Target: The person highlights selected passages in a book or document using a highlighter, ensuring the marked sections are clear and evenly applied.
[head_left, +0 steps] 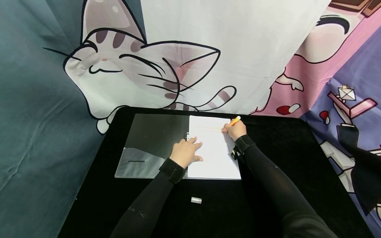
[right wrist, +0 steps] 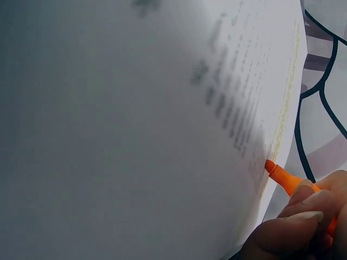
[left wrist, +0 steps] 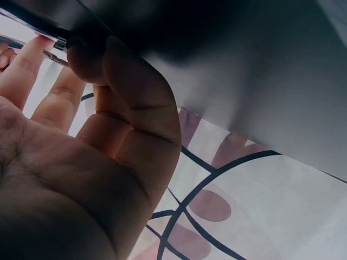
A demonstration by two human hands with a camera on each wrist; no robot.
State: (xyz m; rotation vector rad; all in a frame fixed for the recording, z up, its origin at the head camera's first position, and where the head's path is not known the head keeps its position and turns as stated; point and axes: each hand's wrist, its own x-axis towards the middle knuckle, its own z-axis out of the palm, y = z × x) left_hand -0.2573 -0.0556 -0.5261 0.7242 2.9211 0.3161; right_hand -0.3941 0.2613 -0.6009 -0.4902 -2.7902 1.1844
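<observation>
An open folder lies on the black table, its grey inner cover point(head_left: 157, 132) at the left and a stack of white printed paper point(head_left: 212, 158) at the right. My right hand point(head_left: 237, 129) pinches an orange highlighter point(right wrist: 287, 180), its chisel tip right at the printed lines near the page's right edge. Yellow and orange marks point(head_left: 208, 129) run across the upper lines. My left hand point(head_left: 185, 152) rests with spread fingers on the page's left side, next to the metal clip point(head_left: 188, 136). In the left wrist view, the palm and bent fingers point(left wrist: 146, 108) fill the left side.
A small whitish cap point(head_left: 196, 200) lies on the black tabletop point(head_left: 220, 215) in front of the folder. A clear pocket point(head_left: 140, 163) covers the lower part of the folder's left side. Behind the table hangs a cloth point(head_left: 253, 49) printed with cartoon cats.
</observation>
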